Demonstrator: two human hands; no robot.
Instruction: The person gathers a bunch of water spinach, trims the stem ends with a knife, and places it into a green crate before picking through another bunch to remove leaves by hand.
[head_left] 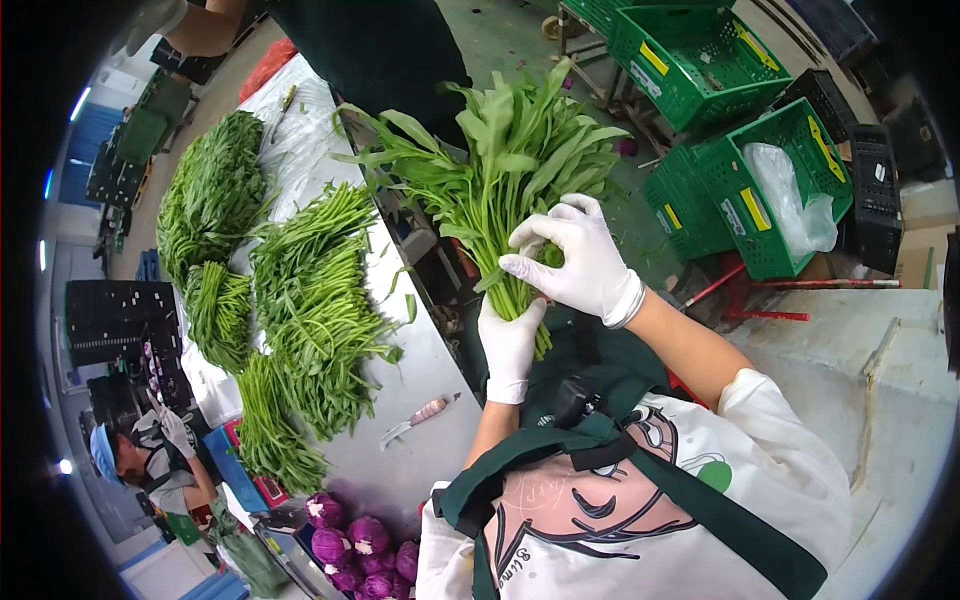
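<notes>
A bunch of long-leaved greens, which looks like water spinach (480, 205), is held up in front of my apron, leaves away from me. My gloved left hand (508, 345) is wrapped round the lower stems, whose cut ends stick out below it. My gloved right hand (582, 260) is higher up, its thumb and forefinger curled in a pinch at the side of the stems; what lies between the fingertips is partly hidden. On the metal table to the left, a knife (420, 418) with a pale handle lies beside a heap of cut greens (310, 310).
More bundled greens (215, 190) are piled at the table's far side. Purple cabbages (365, 550) sit at its near end. Green crates (700, 70) stand at right, one holding a clear plastic bag (790, 205). One person stands across the table; another works at lower left.
</notes>
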